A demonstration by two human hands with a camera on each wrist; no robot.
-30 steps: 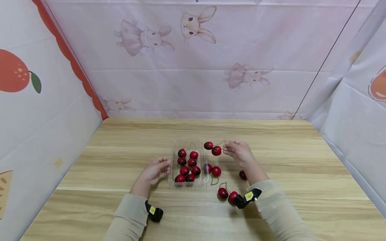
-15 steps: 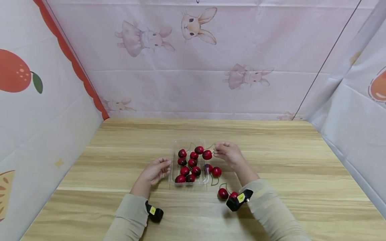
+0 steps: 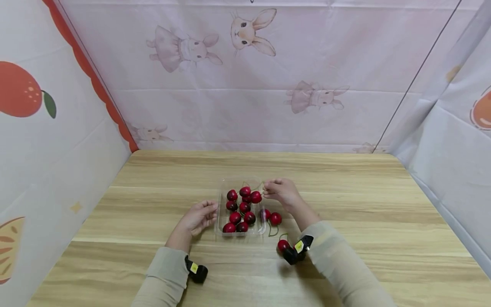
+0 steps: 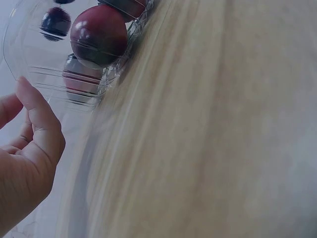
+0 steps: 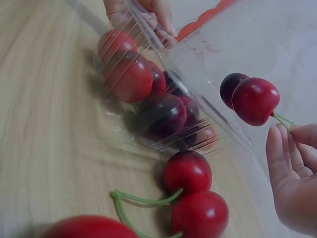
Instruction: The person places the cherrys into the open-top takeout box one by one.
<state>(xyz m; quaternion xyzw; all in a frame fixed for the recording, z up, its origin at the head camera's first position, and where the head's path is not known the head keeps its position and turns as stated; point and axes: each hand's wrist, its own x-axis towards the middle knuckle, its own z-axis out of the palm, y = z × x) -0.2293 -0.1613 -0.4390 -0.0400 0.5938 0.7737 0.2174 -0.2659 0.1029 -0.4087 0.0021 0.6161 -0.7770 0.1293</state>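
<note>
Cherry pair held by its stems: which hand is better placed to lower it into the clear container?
Right, likely. The right hand pinches the stems of the cherry pair, held over the clear container. The left hand holds the container's left side.

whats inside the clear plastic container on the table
Eight dark red cherries lie inside the clear plastic container. A cherry pair held above partly hides one of them, and whatever is directly beneath the eight is covered.
</note>
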